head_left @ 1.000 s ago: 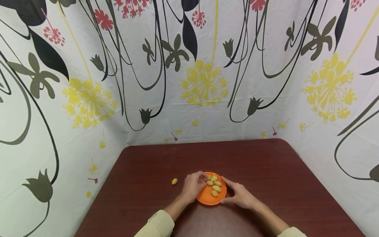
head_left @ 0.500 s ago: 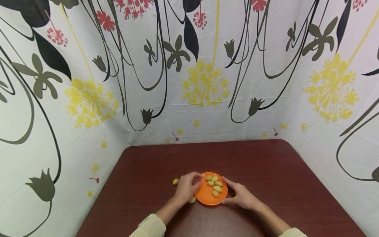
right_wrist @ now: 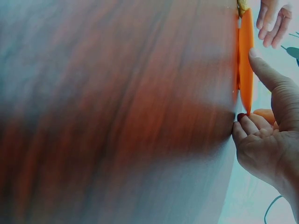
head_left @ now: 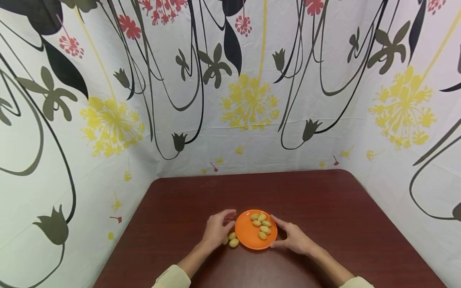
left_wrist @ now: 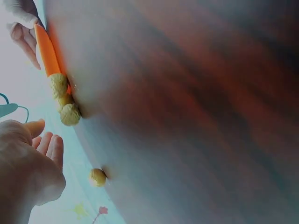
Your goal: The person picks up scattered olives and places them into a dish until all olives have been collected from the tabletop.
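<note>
An orange plate [head_left: 245, 236] stands on the dark table, with several small yellowish, potato-like oval lumps [head_left: 265, 230] on its right half. My right hand [head_left: 297, 239] holds the plate's right edge, thumb [right_wrist: 268, 72] at the near rim and fingers farther round. Left of the plate hovers my left hand [head_left: 216, 229], fingers loosely bent with nothing between them. Close by its wrist, three similar lumps [head_left: 234, 243] lie on the table against the plate's left side. One more lump [left_wrist: 97, 177] sits apart in the left wrist view; the left hand hides it in the head view.
The dark reddish-brown table [head_left: 306, 196] has rounded far corners. White flower-printed cloth [head_left: 216, 104] hangs along the back and both sides. Bare tabletop shows behind the plate and to its right.
My left hand has moved left off the plate's edge, uncovering the lumps beside the plate and covering the single lump farther left. The right hand stays at the plate's rim.
</note>
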`<state>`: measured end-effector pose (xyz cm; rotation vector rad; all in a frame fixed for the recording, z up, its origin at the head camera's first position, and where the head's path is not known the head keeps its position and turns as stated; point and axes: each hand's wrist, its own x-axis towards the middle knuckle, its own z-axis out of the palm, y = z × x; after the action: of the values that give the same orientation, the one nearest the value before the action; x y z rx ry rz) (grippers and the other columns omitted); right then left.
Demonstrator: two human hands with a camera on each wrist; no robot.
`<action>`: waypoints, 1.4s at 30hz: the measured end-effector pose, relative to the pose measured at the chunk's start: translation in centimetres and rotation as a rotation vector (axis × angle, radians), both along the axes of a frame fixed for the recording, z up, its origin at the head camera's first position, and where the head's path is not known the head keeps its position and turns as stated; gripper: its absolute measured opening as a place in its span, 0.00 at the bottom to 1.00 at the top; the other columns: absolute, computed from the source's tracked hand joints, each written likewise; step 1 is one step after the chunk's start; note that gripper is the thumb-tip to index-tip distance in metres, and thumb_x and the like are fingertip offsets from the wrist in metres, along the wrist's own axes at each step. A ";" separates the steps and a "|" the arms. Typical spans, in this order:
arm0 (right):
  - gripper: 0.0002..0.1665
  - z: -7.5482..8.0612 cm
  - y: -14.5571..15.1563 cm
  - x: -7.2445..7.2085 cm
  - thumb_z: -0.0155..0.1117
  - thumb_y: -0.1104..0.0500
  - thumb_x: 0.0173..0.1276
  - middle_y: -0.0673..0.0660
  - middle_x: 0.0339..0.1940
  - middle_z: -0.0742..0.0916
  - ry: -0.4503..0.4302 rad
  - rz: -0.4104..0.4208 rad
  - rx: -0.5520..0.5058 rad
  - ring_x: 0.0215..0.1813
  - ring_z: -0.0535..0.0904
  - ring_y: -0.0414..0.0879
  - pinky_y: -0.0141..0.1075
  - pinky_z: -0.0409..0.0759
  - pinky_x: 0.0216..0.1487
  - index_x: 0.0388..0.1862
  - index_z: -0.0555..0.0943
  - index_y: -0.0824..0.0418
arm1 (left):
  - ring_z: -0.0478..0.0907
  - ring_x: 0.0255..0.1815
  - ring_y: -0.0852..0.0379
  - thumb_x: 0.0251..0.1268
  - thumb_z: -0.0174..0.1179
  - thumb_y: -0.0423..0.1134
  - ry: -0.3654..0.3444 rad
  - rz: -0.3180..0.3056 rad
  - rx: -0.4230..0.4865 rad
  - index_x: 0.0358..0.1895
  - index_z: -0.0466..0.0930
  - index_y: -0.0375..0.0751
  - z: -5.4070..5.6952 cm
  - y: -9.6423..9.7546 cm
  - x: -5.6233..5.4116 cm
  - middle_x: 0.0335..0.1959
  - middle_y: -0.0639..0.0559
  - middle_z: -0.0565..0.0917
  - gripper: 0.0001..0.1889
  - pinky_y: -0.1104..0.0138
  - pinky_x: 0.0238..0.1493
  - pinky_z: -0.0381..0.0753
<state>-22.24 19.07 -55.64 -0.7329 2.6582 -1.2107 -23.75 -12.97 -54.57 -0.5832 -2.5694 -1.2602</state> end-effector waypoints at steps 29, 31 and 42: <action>0.62 -0.2 0.1 -0.3 0.82 0.43 0.63 0.71 0.78 0.72 0.009 0.006 -0.007 0.78 0.68 0.67 0.65 0.66 0.73 0.84 0.61 0.68 | 0.88 0.56 0.48 0.71 0.71 0.34 -0.175 -0.128 -0.071 0.68 0.81 0.35 -0.4 -2.6 2.0 0.59 0.45 0.88 0.24 0.56 0.56 0.87; 0.62 -0.1 0.1 -0.2 0.82 0.43 0.63 0.70 0.79 0.72 0.009 0.004 -0.001 0.78 0.68 0.66 0.66 0.66 0.73 0.84 0.61 0.68 | 0.88 0.56 0.49 0.71 0.71 0.34 -0.179 -0.142 -0.076 0.68 0.82 0.35 -0.5 -2.7 2.0 0.59 0.46 0.89 0.24 0.58 0.55 0.87; 0.62 0.4 -0.1 0.0 0.83 0.44 0.63 0.73 0.78 0.72 0.031 0.010 0.029 0.77 0.68 0.70 0.67 0.67 0.72 0.84 0.61 0.70 | 0.88 0.54 0.55 0.72 0.71 0.34 -0.189 -0.176 -0.108 0.67 0.83 0.37 -0.8 -2.8 1.9 0.57 0.50 0.90 0.22 0.61 0.56 0.86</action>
<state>-22.22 18.94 -55.24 -0.7662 2.6872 -1.1650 -21.89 -15.81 -55.38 -0.7607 -2.8092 -1.2936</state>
